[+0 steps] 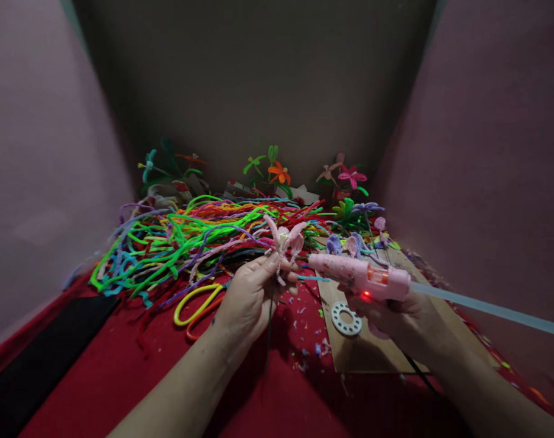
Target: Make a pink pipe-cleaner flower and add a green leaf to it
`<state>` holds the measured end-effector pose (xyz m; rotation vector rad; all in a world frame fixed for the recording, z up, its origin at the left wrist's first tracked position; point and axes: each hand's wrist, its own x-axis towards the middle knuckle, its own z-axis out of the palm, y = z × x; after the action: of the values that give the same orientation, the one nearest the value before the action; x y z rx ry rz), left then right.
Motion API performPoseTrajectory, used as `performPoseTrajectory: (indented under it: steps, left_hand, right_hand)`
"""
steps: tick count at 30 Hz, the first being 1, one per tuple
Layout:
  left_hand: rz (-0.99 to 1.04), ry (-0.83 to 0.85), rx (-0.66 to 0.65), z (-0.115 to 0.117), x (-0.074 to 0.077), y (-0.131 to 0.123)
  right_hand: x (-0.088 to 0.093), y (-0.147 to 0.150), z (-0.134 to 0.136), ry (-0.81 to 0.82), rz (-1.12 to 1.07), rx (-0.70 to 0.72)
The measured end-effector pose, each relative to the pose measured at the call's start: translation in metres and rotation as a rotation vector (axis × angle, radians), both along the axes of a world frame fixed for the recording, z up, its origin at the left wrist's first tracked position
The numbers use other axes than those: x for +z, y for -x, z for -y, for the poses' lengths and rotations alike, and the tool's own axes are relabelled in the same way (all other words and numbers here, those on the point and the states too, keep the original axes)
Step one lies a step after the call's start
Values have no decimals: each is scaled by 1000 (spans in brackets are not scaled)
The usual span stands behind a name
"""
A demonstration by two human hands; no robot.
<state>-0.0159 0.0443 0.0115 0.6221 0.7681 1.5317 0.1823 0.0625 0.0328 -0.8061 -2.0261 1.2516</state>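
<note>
Head view: I have the pink fuzzy-wire flower (283,239) pinched in my left grip (248,293), petals fanning out beyond it, dark stem (270,325) hanging below. My right grip (393,316) is wrapped around the pink glue gun (349,272), nozzle pointing at the flower's right side.
</note>
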Motion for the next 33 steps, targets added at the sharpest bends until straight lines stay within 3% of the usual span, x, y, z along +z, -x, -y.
performPoseTrajectory:
  steps: [19, 33]
  left_hand:
    - [-6, -5, -14, 0, -2, 1]
    - [-24, -12, -2, 0, -2, 1]
  right_hand:
    - [2, 1, 2, -9, -68, 18]
    - [5, 2, 2, -45, 15, 1]
